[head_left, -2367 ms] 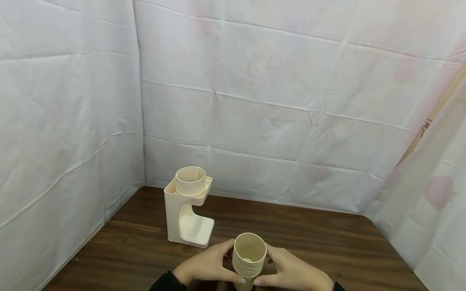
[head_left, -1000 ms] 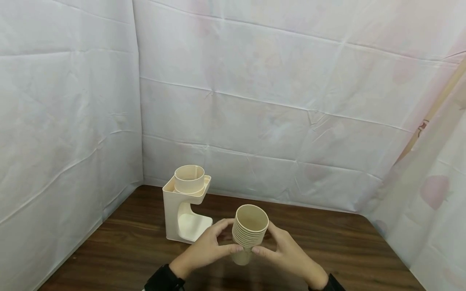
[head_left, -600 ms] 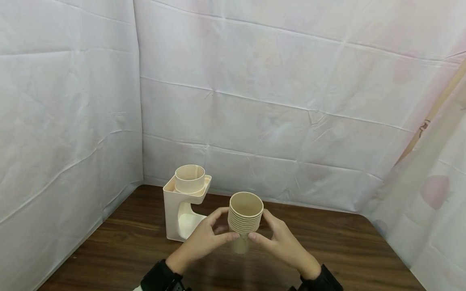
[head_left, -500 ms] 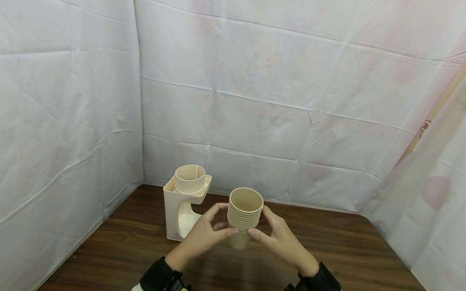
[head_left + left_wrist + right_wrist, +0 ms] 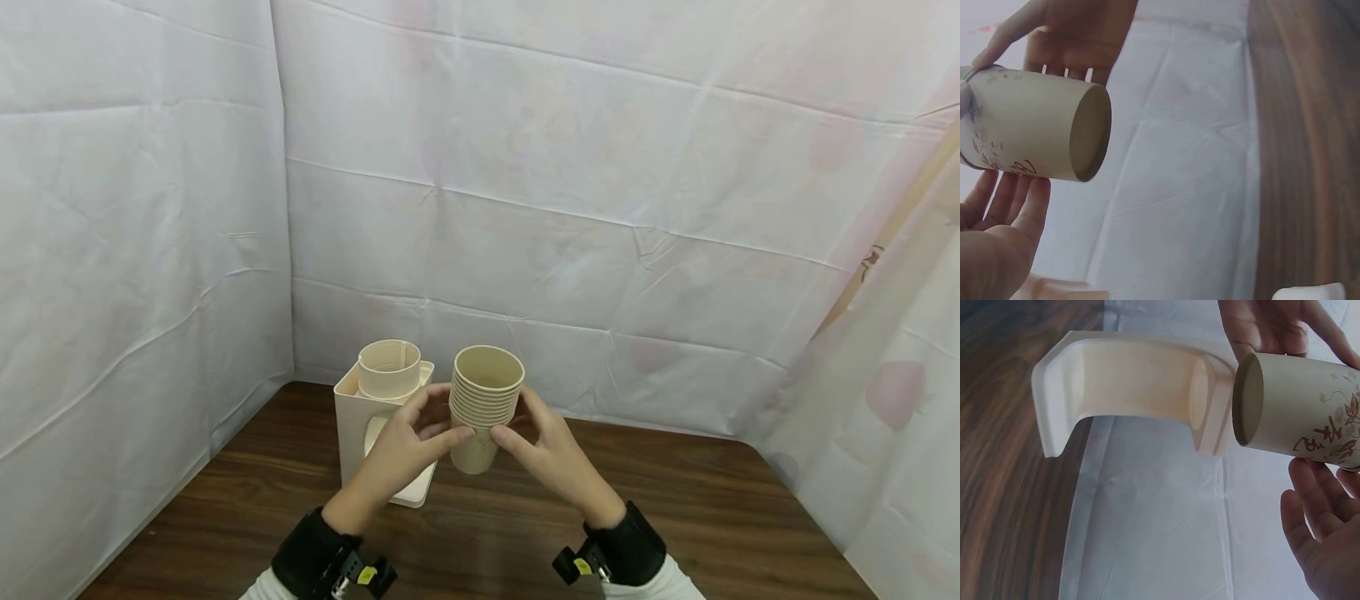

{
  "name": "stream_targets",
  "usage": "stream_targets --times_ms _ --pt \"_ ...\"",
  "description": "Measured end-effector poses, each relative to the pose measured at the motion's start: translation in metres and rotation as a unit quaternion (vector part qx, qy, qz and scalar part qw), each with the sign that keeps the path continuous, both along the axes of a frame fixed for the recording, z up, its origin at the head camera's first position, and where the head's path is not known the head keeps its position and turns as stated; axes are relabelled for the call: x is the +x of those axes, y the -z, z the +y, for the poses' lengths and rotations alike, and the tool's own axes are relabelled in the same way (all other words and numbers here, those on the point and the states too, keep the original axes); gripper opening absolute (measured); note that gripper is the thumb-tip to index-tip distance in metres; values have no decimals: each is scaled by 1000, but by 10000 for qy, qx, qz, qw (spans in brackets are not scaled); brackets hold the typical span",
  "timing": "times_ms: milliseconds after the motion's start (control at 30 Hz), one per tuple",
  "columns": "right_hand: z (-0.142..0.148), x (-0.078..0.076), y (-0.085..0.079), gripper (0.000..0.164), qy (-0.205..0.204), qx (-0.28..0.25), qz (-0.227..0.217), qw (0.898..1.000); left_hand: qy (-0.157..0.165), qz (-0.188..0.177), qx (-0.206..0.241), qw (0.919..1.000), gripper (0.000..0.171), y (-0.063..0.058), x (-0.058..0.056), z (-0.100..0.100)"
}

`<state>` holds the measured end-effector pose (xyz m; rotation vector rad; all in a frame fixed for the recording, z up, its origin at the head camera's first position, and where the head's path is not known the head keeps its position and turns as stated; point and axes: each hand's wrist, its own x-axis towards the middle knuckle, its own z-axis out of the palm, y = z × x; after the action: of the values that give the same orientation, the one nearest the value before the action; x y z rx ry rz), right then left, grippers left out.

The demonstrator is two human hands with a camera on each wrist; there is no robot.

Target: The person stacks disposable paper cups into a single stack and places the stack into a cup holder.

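Note:
A stack of beige paper cups (image 5: 486, 408) is held upright above the table, between both hands. My left hand (image 5: 408, 442) grips its left side with thumb in front and fingers behind. On the opposite side my right hand (image 5: 551, 450) holds it the same way. Brown printed leaves and writing show on the outermost cup (image 5: 1304, 403) in the right wrist view. Just left of the stack stands a cream C-shaped stand (image 5: 351, 433) with a round tube (image 5: 389, 375) on its top. My left hand partly hides the stand's opening and base.
The dark wooden table (image 5: 525, 525) runs back to a white cloth wall (image 5: 562, 208). Another cloth (image 5: 150, 275) hangs at the left and a patterned one (image 5: 900, 433) at the right. Black straps (image 5: 315, 554) with small cameras sit on both wrists.
Both hands have lifted the cup stack from low near the table's front, carrying it upward, away from the body and slightly left toward the stand. The stand has stayed in place.

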<state>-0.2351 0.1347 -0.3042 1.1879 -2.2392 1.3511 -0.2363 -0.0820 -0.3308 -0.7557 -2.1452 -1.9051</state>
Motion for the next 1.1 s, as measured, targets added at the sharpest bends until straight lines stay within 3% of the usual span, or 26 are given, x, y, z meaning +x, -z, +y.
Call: stream_targets --times_ms 300,467,767,933,1100 --pt "-17 -8 -15 54 -45 -211 -218 9995 -220 307 -52 9993 52 -11 -9 -13" --pt "-27 -14 -24 52 -98 -258 -121 9995 -415 229 -124 9988 54 -25 -8 -22" --pt "-44 -25 -45 52 -147 -246 -37 9996 -622 560 -414 9956 57 -51 -15 -36" --pt "-53 -34 -55 53 -110 -219 141 9996 -763 505 -484 9946 58 -75 -6 -41" --pt "-64 -60 -53 53 10 -125 397 9991 -871 540 -498 9935 57 -89 -3 -49"
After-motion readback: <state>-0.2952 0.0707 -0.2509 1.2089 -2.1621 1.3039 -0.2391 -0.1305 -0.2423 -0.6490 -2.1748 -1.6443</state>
